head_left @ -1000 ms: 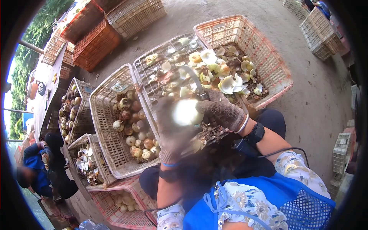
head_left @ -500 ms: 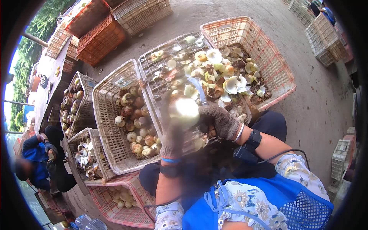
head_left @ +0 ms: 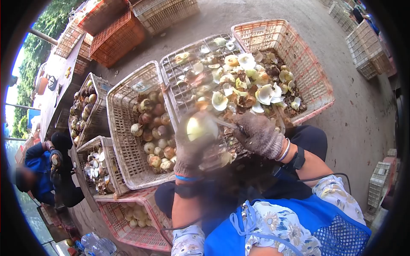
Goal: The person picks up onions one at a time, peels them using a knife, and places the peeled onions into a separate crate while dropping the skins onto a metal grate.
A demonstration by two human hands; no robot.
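A pale peeled onion (head_left: 202, 128) sits in my gloved left hand (head_left: 188, 151), its fingers wrapped round it, partly blurred. My gloved right hand (head_left: 260, 135) is closed on the handle of a knife (head_left: 224, 123), whose blade reaches left to the onion's side. Both hands are over the near part of an upturned crate (head_left: 179, 85) strewn with peelings. Beyond them lies a heap of onion skins (head_left: 265, 91), spilling into a crate with red edges (head_left: 305, 64). Left of my left hand, unpeeled onions (head_left: 156, 121) fill part of a white crate (head_left: 124, 106).
A lower red-edged crate (head_left: 136, 234) holds pale onions. Farther left stand a crate of dark onions (head_left: 96, 96) and one of peelings (head_left: 106, 153). A co-worker in blue (head_left: 38, 170) sits at the left. Orange crates (head_left: 117, 36) and white crates (head_left: 365, 47) are stacked farther off.
The knife has swung from pointing up and away to lying across beside the onion. My right hand has moved slightly right and turned. My left hand still holds the onion.
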